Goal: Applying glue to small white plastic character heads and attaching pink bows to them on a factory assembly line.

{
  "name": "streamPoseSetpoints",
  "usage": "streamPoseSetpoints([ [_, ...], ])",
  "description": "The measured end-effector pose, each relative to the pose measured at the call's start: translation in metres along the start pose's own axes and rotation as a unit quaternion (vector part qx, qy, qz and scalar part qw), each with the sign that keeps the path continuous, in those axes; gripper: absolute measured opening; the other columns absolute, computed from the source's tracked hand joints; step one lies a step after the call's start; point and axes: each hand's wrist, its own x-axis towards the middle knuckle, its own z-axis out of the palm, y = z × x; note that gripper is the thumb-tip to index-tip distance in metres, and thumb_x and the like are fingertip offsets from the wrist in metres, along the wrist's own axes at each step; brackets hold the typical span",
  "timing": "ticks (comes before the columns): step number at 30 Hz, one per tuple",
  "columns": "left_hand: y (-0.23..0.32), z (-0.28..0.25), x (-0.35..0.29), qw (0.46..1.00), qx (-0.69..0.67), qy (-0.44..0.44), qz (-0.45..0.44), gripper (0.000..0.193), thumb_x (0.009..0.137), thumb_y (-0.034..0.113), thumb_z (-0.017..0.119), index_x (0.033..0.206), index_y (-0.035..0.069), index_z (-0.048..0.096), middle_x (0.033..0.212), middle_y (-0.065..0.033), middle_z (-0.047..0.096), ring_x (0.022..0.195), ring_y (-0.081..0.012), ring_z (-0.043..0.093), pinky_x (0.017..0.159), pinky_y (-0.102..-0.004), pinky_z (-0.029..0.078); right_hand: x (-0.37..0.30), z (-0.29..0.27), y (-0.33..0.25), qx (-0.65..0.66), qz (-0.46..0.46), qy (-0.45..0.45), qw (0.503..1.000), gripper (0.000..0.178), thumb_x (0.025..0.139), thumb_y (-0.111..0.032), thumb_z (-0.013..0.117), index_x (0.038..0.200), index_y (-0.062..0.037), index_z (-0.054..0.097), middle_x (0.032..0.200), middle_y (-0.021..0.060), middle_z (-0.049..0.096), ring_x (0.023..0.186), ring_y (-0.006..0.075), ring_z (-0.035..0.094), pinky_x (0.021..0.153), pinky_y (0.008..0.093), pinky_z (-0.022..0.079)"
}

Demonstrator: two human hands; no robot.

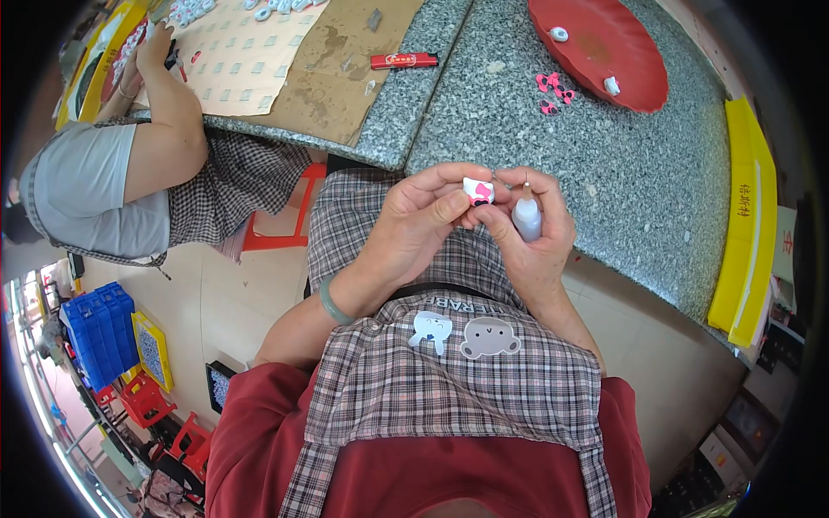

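My left hand (406, 216) pinches a small white figurine piece (471, 186) with pink and black parts on it, between thumb and fingers. My right hand (553, 242) is wrapped round a small translucent squeeze bottle (527, 223) with a thin needle tip pointing up. Both hands meet just past the table's near edge, above my lap, and the right fingertips reach close to the piece. Ahead to the right, several pink and black bow-shaped pieces (553, 84) lie on the grey speckled table (492, 104).
A red scalloped plate (596, 43) carries two small white pieces. A red flat object (404, 60) lies by the brown cardboard (332, 86). At the left, a co-worker's arm (168, 129) reaches over a sheet (250, 65). Yellow edging (741, 224) borders the table's right side.
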Motion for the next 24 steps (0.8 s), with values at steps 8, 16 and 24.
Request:
streamPoseSetpoints([
  [8,0.001,0.014,-0.004,0.973,0.207,0.036,0.095,0.028,0.092,0.013,0.052,0.116,-0.001,0.051,0.103,-0.0103,0.061,0.083,-0.0085,0.053,0.074,-0.0218,0.043,-0.004,0.005,0.003,0.080,0.060,-0.014,0.995,0.026,0.079,-0.003,0.068,0.101,-0.0005,0.056,0.086,0.0103,0.066,0.073,0.0127,0.064,0.065,0.0232,0.051],
  [16,-0.009,0.011,0.000,0.961,0.244,0.056,0.121,0.022,0.093,0.007,0.048,0.114,0.001,0.053,0.094,-0.0029,0.059,0.076,-0.0054,0.051,0.071,-0.0191,0.045,-0.007,0.016,0.002,0.139,0.058,0.039,0.988,0.020,0.083,-0.002,0.063,0.101,0.0018,0.055,0.081,0.0075,0.063,0.068,0.0099,0.060,0.060,0.0215,0.049],
  [24,-0.012,0.008,0.002,0.965,0.224,0.064,0.120,0.022,0.093,0.007,0.048,0.113,0.001,0.053,0.092,-0.0028,0.059,0.076,-0.0054,0.052,0.071,-0.0197,0.046,-0.008,0.018,0.006,0.204,0.103,0.054,0.972,0.018,0.084,-0.004,0.062,0.100,-0.0002,0.055,0.082,0.0059,0.063,0.067,0.0068,0.058,0.051,0.0170,0.044],
])
